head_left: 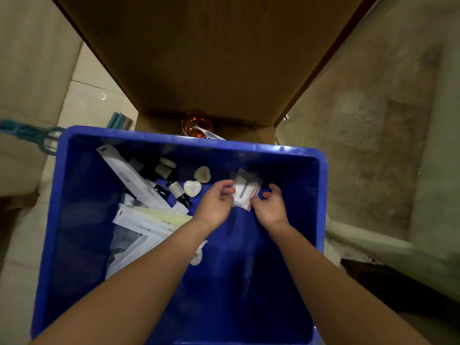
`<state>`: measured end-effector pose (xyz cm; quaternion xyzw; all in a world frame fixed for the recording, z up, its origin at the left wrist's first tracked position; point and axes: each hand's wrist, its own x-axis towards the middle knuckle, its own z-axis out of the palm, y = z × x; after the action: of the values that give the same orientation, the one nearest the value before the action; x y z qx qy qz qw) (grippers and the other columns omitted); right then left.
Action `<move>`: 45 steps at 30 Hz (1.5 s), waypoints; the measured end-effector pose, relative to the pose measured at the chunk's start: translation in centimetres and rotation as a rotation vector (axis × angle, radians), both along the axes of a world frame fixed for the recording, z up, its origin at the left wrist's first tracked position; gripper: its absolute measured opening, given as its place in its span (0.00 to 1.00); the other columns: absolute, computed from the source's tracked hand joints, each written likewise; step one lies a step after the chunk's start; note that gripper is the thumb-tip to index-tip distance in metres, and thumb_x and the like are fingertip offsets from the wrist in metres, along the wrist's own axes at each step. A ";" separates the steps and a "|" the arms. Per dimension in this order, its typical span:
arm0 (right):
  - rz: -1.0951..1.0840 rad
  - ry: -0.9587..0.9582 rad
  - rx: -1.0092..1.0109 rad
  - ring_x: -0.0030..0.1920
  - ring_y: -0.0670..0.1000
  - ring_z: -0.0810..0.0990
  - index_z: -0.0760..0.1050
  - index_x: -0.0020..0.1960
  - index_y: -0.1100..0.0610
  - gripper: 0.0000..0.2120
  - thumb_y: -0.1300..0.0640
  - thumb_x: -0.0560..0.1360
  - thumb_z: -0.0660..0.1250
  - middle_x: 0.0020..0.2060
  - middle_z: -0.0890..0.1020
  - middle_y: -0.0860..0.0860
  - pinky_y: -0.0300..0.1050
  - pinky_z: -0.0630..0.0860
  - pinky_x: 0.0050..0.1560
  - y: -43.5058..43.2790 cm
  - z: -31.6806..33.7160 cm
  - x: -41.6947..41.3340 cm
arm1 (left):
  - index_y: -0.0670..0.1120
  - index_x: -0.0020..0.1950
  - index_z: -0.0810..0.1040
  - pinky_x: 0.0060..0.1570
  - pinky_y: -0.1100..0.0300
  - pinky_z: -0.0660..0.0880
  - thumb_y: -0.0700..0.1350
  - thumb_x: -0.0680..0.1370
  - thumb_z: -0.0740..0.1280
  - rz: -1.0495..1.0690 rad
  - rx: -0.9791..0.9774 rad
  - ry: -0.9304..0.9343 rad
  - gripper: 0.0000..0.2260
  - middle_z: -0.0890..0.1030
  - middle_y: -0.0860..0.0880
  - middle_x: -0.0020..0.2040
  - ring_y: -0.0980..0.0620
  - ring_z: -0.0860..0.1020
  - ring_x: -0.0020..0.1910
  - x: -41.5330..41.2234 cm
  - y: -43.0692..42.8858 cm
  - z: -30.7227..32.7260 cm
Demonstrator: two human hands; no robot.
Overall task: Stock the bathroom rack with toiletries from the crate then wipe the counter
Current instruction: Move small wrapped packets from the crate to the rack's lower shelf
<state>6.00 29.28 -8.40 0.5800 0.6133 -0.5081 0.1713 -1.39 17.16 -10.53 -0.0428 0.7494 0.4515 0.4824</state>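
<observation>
From the head camera, very little writing can be read. The white heart-shaped soap (192,188) carries a few lines of small print, too fine to make out. The long white sachets (134,178) heaped along the crate's left side have dark marks at their ends, also illegible. The small dark bottles (177,191) wear pale labels with no legible text.

Your left forearm covers most of a second white heart (196,257) lower in the blue crate (82,220). A beige heart (202,174) lies just behind the first one. Beyond the far rim, an amber glass (196,124) with a white spoon (211,134) is partly cut off by the crate and by the wooden panel (211,58) above it. A teal plastic thing (32,134) runs off the left edge, and you cannot tell what it is.

Both your arms reach down into the crate, hands close together. Your left hand (216,204) curls its fingers round the left edge of the small white packets (245,191), which sit between your hands near the far wall. Your right hand (271,210) has its fingers loosely curled and its thumb tip at the packets' lower corner. You cannot tell whether it truly grips them.
</observation>
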 end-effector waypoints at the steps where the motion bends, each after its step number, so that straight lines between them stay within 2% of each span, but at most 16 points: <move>1: -0.004 -0.006 -0.001 0.66 0.57 0.72 0.56 0.77 0.59 0.32 0.62 0.76 0.65 0.70 0.69 0.57 0.49 0.72 0.63 0.0 -0.2 -0.1 | 0.46 0.67 0.72 0.58 0.59 0.73 0.35 0.79 0.61 -0.011 -0.010 -0.001 0.17 0.79 0.53 0.53 0.53 0.77 0.56 0.0 0.1 -0.4; 4: -0.026 -0.020 0.007 0.66 0.59 0.72 0.58 0.76 0.60 0.32 0.62 0.75 0.66 0.70 0.69 0.59 0.53 0.71 0.66 -0.2 -0.7 -0.4 | 0.47 0.67 0.72 0.55 0.61 0.73 0.37 0.79 0.60 -0.035 -0.034 -0.004 0.17 0.78 0.52 0.56 0.53 0.77 0.54 0.2 0.2 -1.1; 7: -0.066 -0.018 0.016 0.61 0.59 0.76 0.62 0.74 0.62 0.29 0.64 0.74 0.65 0.63 0.76 0.59 0.49 0.75 0.59 -0.3 -1.1 -0.7 | 0.46 0.67 0.71 0.59 0.62 0.71 0.35 0.80 0.59 -0.051 -0.032 -0.004 0.17 0.77 0.50 0.59 0.54 0.76 0.57 0.4 0.2 -1.5; 10: -0.122 -0.005 -0.012 0.54 0.58 0.80 0.68 0.67 0.62 0.22 0.66 0.74 0.65 0.55 0.81 0.59 0.50 0.77 0.55 -0.4 -1.4 -1.2 | 0.45 0.67 0.72 0.61 0.63 0.70 0.34 0.80 0.59 -0.039 -0.022 -0.004 0.16 0.77 0.49 0.59 0.54 0.75 0.59 0.5 0.1 -1.7; 14: -0.128 0.024 -0.040 0.51 0.58 0.82 0.76 0.57 0.65 0.12 0.66 0.74 0.67 0.51 0.83 0.60 0.54 0.79 0.56 -0.7 -1.6 -1.5 | 0.46 0.64 0.73 0.57 0.65 0.70 0.33 0.80 0.59 -0.010 0.004 -0.017 0.16 0.78 0.50 0.57 0.56 0.76 0.56 0.6 -0.2 -1.5; 17: -0.064 0.031 -0.021 0.50 0.57 0.82 0.75 0.50 0.58 0.07 0.66 0.74 0.65 0.46 0.82 0.54 0.54 0.79 0.54 -1.2 -1.2 -1.1 | 0.48 0.62 0.73 0.55 0.65 0.71 0.32 0.79 0.58 -0.002 0.004 -0.034 0.16 0.78 0.49 0.56 0.55 0.77 0.54 0.8 -0.7 -1.0; 19: -0.028 0.038 -0.002 0.49 0.56 0.82 0.74 0.48 0.54 0.07 0.65 0.74 0.64 0.45 0.82 0.53 0.51 0.80 0.51 -1.5 -0.5 -0.7 | 0.48 0.62 0.73 0.52 0.66 0.72 0.32 0.78 0.59 -0.006 -0.021 -0.033 0.17 0.79 0.50 0.54 0.55 0.77 0.51 0.9 -1.2 -0.3; 21: -0.014 0.041 0.011 0.48 0.55 0.82 0.73 0.49 0.53 0.09 0.65 0.74 0.62 0.46 0.82 0.52 0.50 0.80 0.49 -1.9 0.7 -0.4 | 0.48 0.63 0.73 0.49 0.66 0.72 0.33 0.78 0.59 -0.013 -0.069 0.002 0.17 0.78 0.52 0.52 0.56 0.77 0.47 0.9 -1.5 0.8; 24: 0.019 0.045 0.025 0.46 0.53 0.80 0.71 0.50 0.52 0.09 0.65 0.74 0.62 0.42 0.79 0.48 0.47 0.78 0.45 -2.6 2.9 0.0 | 0.47 0.65 0.73 0.51 0.61 0.73 0.36 0.78 0.61 -0.015 -0.128 0.073 0.17 0.76 0.51 0.54 0.57 0.76 0.44 1.0 -1.8 2.8; 29: 0.037 0.071 0.039 0.47 0.52 0.79 0.73 0.53 0.54 0.11 0.66 0.74 0.60 0.46 0.79 0.50 0.44 0.74 0.43 -3.7 8.2 0.9 | 0.43 0.67 0.72 0.62 0.50 0.73 0.39 0.79 0.59 -0.055 -0.126 0.071 0.16 0.79 0.44 0.58 0.46 0.78 0.56 1.7 -2.6 7.4; 32: 0.019 0.096 0.060 0.49 0.55 0.79 0.74 0.54 0.58 0.13 0.68 0.73 0.59 0.48 0.81 0.54 0.51 0.78 0.49 -4.0 11.6 1.3 | 0.41 0.65 0.73 0.52 0.53 0.76 0.39 0.79 0.59 -0.090 -0.113 0.094 0.15 0.81 0.43 0.53 0.45 0.79 0.48 2.0 -2.8 10.1; 35: -0.020 0.140 0.063 0.51 0.56 0.79 0.74 0.55 0.59 0.14 0.68 0.73 0.57 0.50 0.81 0.55 0.54 0.78 0.53 -3.9 14.7 2.1 | 0.40 0.52 0.78 0.38 0.59 0.69 0.41 0.80 0.59 -0.161 -0.107 0.191 0.10 0.77 0.48 0.40 0.51 0.72 0.36 2.5 -2.5 13.1; 37: -0.055 0.161 0.078 0.50 0.55 0.79 0.73 0.55 0.58 0.14 0.68 0.73 0.57 0.49 0.80 0.53 0.53 0.78 0.51 -3.7 16.4 3.1 | 0.40 0.42 0.76 0.39 0.57 0.68 0.42 0.80 0.59 -0.172 -0.083 0.239 0.11 0.74 0.47 0.35 0.51 0.70 0.36 3.1 -2.1 14.9; 38: -0.076 0.169 0.093 0.49 0.55 0.79 0.73 0.54 0.58 0.13 0.67 0.73 0.57 0.48 0.80 0.53 0.52 0.78 0.51 -3.6 17.1 3.7 | 0.41 0.40 0.75 0.40 0.56 0.68 0.42 0.80 0.58 -0.169 -0.062 0.247 0.11 0.74 0.46 0.35 0.50 0.70 0.36 3.4 -1.8 15.8; 43: -0.237 0.236 0.126 0.51 0.57 0.80 0.71 0.54 0.55 0.13 0.68 0.73 0.57 0.48 0.80 0.54 0.55 0.79 0.54 -2.5 20.6 8.3 | 0.43 0.45 0.78 0.41 0.57 0.70 0.42 0.80 0.61 -0.259 0.043 0.241 0.08 0.78 0.49 0.39 0.52 0.73 0.39 6.1 0.5 19.7; 45: -0.312 0.259 0.145 0.51 0.57 0.81 0.72 0.55 0.55 0.15 0.68 0.73 0.56 0.50 0.81 0.55 0.56 0.79 0.54 -2.2 21.8 10.8 | 0.43 0.46 0.78 0.45 0.53 0.74 0.41 0.80 0.62 -0.316 0.079 0.218 0.07 0.79 0.47 0.42 0.50 0.75 0.42 7.8 1.5 21.0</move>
<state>16.77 27.08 13.36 0.6085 0.5679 -0.5533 -0.0322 6.43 18.67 10.51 0.1434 0.7764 0.4013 0.4644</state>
